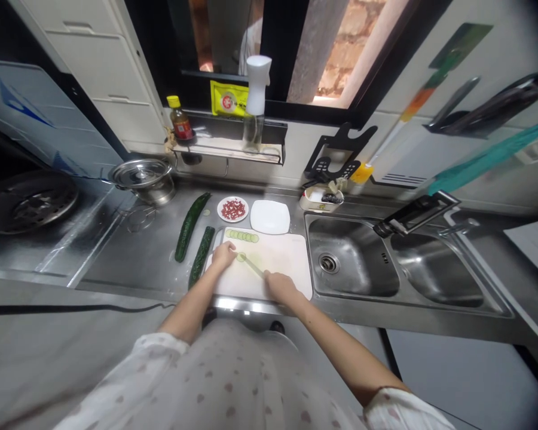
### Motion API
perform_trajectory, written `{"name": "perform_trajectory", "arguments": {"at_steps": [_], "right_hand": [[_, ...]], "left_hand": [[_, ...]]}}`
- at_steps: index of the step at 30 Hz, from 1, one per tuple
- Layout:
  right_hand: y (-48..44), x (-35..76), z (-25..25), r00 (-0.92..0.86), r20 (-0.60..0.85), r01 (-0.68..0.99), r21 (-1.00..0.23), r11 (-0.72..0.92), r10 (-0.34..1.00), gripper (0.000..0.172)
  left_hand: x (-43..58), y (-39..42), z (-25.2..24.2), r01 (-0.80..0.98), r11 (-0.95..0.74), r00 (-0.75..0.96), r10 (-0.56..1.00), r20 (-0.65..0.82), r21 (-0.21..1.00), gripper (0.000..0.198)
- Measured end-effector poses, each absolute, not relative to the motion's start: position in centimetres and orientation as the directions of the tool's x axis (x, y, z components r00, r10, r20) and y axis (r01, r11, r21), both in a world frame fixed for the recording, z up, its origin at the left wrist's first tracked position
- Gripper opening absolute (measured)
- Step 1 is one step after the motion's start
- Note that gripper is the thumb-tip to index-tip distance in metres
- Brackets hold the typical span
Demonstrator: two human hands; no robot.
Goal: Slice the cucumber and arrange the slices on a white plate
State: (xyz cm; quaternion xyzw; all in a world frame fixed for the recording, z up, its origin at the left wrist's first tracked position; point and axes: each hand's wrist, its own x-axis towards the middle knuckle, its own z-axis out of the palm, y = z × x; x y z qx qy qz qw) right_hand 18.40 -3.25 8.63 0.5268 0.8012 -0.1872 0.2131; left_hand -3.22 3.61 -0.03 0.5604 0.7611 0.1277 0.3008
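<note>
My left hand (223, 255) is curled over a short cucumber piece (241, 257) on the white cutting board (278, 257), holding it down. My right hand (281, 286) is closed round the handle of a knife (252, 265), whose blade lies against the cut end of that piece. A row of cucumber slices (242, 236) lies along the board's far edge. Two whole cucumbers rest on the steel counter left of the board, the longer cucumber (189, 225) farther away and the shorter cucumber (201, 255) beside my left hand.
Behind the board sit a small plate of red chopped bits (232, 209) and a bare white plate (269, 216). A double sink (385, 269) with a tap is to the right. A lidded steel pot (144, 178) and a stove (27, 206) are at the left.
</note>
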Motion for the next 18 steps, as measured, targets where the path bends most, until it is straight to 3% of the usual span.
{"name": "perform_trajectory", "arguments": {"at_steps": [18], "right_hand": [[-1.1,18.2,9.5,-0.399,-0.516,0.885,-0.001,0.466,0.758,0.034]], "left_hand": [[-2.9,3.6,0.6,0.794,0.344,-0.206,0.928,-0.310,0.502,0.019]]}}
